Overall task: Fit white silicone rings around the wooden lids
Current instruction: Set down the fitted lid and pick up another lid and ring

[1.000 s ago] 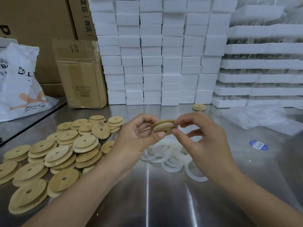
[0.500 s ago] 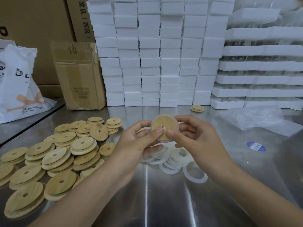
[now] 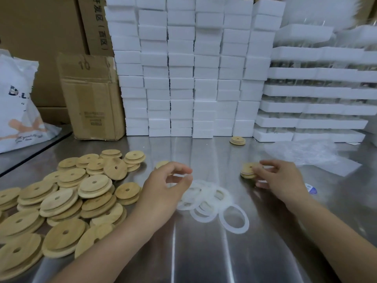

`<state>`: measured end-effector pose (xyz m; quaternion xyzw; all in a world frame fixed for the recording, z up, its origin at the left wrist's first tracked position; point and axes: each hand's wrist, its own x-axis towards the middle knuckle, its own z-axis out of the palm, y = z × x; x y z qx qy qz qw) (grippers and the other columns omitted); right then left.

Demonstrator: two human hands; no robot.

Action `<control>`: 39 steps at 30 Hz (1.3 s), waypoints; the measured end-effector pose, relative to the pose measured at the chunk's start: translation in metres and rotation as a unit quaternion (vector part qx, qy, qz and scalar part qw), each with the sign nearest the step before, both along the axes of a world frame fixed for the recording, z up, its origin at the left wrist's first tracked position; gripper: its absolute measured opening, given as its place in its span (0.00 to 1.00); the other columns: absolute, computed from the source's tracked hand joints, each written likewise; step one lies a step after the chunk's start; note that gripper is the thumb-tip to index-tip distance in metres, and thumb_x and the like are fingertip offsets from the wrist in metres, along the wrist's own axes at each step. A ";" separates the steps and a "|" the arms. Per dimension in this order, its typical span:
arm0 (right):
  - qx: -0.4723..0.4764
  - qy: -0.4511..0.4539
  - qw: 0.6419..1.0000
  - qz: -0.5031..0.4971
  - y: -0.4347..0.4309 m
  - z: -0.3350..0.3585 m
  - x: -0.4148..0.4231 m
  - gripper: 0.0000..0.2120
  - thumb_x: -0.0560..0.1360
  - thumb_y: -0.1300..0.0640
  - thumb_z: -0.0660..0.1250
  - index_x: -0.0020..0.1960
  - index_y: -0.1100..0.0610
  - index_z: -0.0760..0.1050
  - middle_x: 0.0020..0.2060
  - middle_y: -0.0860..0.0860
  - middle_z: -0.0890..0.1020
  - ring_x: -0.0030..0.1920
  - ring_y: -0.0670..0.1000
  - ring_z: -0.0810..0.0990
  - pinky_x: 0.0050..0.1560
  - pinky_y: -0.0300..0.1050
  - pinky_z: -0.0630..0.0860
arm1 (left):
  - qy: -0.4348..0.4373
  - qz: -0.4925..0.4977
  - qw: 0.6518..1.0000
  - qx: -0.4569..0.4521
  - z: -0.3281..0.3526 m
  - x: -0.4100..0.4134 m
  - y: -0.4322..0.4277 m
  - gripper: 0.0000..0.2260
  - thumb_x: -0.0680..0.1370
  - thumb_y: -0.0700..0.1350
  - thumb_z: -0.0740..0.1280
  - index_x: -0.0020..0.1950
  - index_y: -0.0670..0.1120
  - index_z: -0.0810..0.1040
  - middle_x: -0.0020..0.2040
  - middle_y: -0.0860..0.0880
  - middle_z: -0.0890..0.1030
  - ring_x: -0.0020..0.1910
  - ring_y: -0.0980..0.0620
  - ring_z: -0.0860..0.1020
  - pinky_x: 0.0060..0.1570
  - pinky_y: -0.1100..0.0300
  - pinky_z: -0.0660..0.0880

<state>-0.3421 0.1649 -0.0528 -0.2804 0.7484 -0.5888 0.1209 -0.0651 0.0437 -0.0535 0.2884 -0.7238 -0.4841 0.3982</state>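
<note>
Steel table (image 3: 204,252); right fingers (image 3: 265,163) round lid (image 3: 247,169), left fingers (image 3: 179,167) curled

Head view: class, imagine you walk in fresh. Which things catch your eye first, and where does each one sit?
A wall of white foam blocks fills the back of the steel table. A big heap of wooden lids spreads over the left, and a tangle of white silicone rings lies in the middle, by the left hand. The right hand pinches a single lid at the right.
</note>
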 end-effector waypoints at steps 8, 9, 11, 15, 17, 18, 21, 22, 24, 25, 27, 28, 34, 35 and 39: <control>0.203 0.226 0.952 0.026 -0.003 -0.005 -0.003 0.20 0.73 0.49 0.80 0.62 0.49 0.79 0.46 0.49 0.81 0.43 0.44 0.77 0.39 0.38 0.69 | -0.026 0.015 0.999 -0.035 -0.001 -0.001 0.000 0.07 0.81 0.44 0.73 0.49 0.57 0.86 0.53 0.64 0.84 0.55 0.64 0.81 0.50 0.64 0.74; 0.199 0.225 0.953 0.039 -0.003 -0.005 -0.002 0.20 0.73 0.49 0.79 0.63 0.48 0.78 0.48 0.49 0.83 0.45 0.45 0.79 0.43 0.40 0.71 | -0.028 0.015 0.999 -0.043 -0.001 -0.001 0.000 0.07 0.81 0.43 0.73 0.49 0.57 0.86 0.53 0.64 0.84 0.55 0.64 0.81 0.51 0.63 0.74; 0.214 0.235 0.946 0.069 -0.003 -0.004 0.000 0.25 0.76 0.49 0.77 0.71 0.44 0.75 0.59 0.49 0.83 0.53 0.50 0.82 0.55 0.46 0.76 | -0.035 0.017 0.998 -0.058 -0.002 0.000 -0.001 0.08 0.81 0.43 0.73 0.48 0.57 0.86 0.52 0.65 0.83 0.56 0.63 0.81 0.53 0.63 0.74; 0.185 0.226 0.951 0.102 -0.002 -0.005 0.006 0.26 0.78 0.53 0.75 0.73 0.41 0.72 0.70 0.47 0.79 0.66 0.52 0.79 0.69 0.50 0.74 | -0.062 0.018 0.993 -0.099 -0.004 0.000 -0.001 0.10 0.81 0.43 0.73 0.47 0.59 0.85 0.53 0.64 0.82 0.57 0.62 0.81 0.51 0.59 0.76; 0.181 0.243 0.947 0.106 -0.004 -0.008 0.006 0.22 0.78 0.53 0.75 0.69 0.42 0.75 0.64 0.46 0.81 0.59 0.47 0.80 0.61 0.39 0.74 | -0.080 0.023 0.988 -0.129 -0.005 0.001 -0.003 0.09 0.81 0.43 0.73 0.48 0.59 0.84 0.52 0.61 0.82 0.57 0.61 0.80 0.51 0.55 0.77; 0.184 0.256 0.943 0.107 -0.005 -0.009 0.007 0.19 0.78 0.52 0.74 0.67 0.41 0.76 0.60 0.45 0.80 0.55 0.44 0.79 0.55 0.33 0.72 | -0.095 0.027 0.984 -0.147 -0.006 0.001 -0.004 0.09 0.81 0.44 0.72 0.49 0.59 0.84 0.53 0.60 0.82 0.58 0.60 0.79 0.52 0.54 0.77; 0.200 0.293 0.929 0.110 -0.013 -0.014 0.012 0.09 0.78 0.47 0.73 0.57 0.41 0.78 0.52 0.42 0.79 0.50 0.41 0.78 0.45 0.28 0.70 | -0.161 0.033 0.968 -0.189 -0.007 0.004 -0.008 0.07 0.82 0.47 0.70 0.51 0.62 0.81 0.55 0.61 0.80 0.59 0.61 0.76 0.55 0.56 0.76; 0.208 0.310 0.921 0.113 -0.018 -0.016 0.014 0.05 0.79 0.46 0.72 0.53 0.43 0.78 0.50 0.43 0.79 0.49 0.43 0.78 0.46 0.32 0.69 | -0.181 0.035 0.962 -0.201 -0.007 0.005 -0.009 0.07 0.82 0.48 0.70 0.52 0.62 0.81 0.55 0.62 0.80 0.60 0.62 0.76 0.56 0.57 0.75; 0.224 0.331 0.909 0.116 -0.036 -0.015 0.016 0.06 0.79 0.46 0.70 0.47 0.46 0.78 0.46 0.47 0.79 0.48 0.50 0.78 0.48 0.43 0.71 | -0.206 0.042 0.953 -0.218 -0.008 0.008 -0.010 0.07 0.82 0.49 0.68 0.53 0.62 0.80 0.56 0.63 0.79 0.61 0.61 0.75 0.58 0.58 0.74; 0.230 0.331 0.908 0.112 -0.045 -0.012 0.017 0.06 0.80 0.46 0.69 0.48 0.48 0.78 0.47 0.48 0.79 0.50 0.53 0.78 0.50 0.47 0.73 | -0.217 0.049 0.949 -0.225 -0.007 0.009 -0.011 0.07 0.83 0.48 0.67 0.54 0.61 0.80 0.56 0.64 0.79 0.61 0.61 0.75 0.59 0.57 0.74; 0.253 0.346 0.897 0.111 -0.062 -0.012 0.017 0.12 0.82 0.46 0.66 0.60 0.51 0.80 0.58 0.51 0.81 0.60 0.57 0.79 0.60 0.51 0.75 | -0.241 0.070 0.936 -0.248 -0.004 0.011 -0.014 0.08 0.83 0.48 0.66 0.56 0.61 0.80 0.57 0.65 0.78 0.61 0.60 0.75 0.60 0.55 0.74; 0.263 0.352 0.891 0.113 -0.068 -0.013 0.017 0.17 0.83 0.46 0.64 0.67 0.52 0.78 0.64 0.52 0.80 0.64 0.58 0.78 0.65 0.52 0.74 | -0.253 0.084 0.927 -0.264 -0.003 0.012 -0.016 0.09 0.83 0.47 0.65 0.58 0.61 0.80 0.58 0.65 0.78 0.62 0.59 0.75 0.61 0.55 0.74; 0.258 0.316 0.905 0.122 -0.061 -0.019 0.017 0.22 0.83 0.44 0.63 0.74 0.50 0.74 0.67 0.49 0.81 0.66 0.53 0.79 0.66 0.51 0.75 | -0.408 0.089 0.849 -0.323 -0.008 0.012 -0.040 0.26 0.84 0.42 0.61 0.83 0.56 0.64 0.83 0.56 0.64 0.82 0.51 0.61 0.78 0.52 0.60; 0.262 0.315 0.904 0.120 -0.058 -0.020 0.019 0.21 0.83 0.44 0.63 0.73 0.49 0.74 0.66 0.48 0.82 0.65 0.53 0.79 0.64 0.50 0.75 | -0.435 0.084 0.836 -0.324 -0.009 0.010 -0.042 0.28 0.84 0.42 0.60 0.84 0.56 0.60 0.85 0.56 0.60 0.84 0.51 0.57 0.80 0.50 0.56; 0.267 0.314 0.904 0.117 -0.045 -0.023 0.034 0.21 0.83 0.42 0.60 0.74 0.44 0.72 0.67 0.46 0.81 0.65 0.52 0.79 0.57 0.47 0.73 | -0.465 0.085 0.817 -0.331 -0.010 0.007 -0.050 0.24 0.86 0.44 0.57 0.83 0.57 0.60 0.82 0.56 0.65 0.83 0.48 0.59 0.79 0.48 0.59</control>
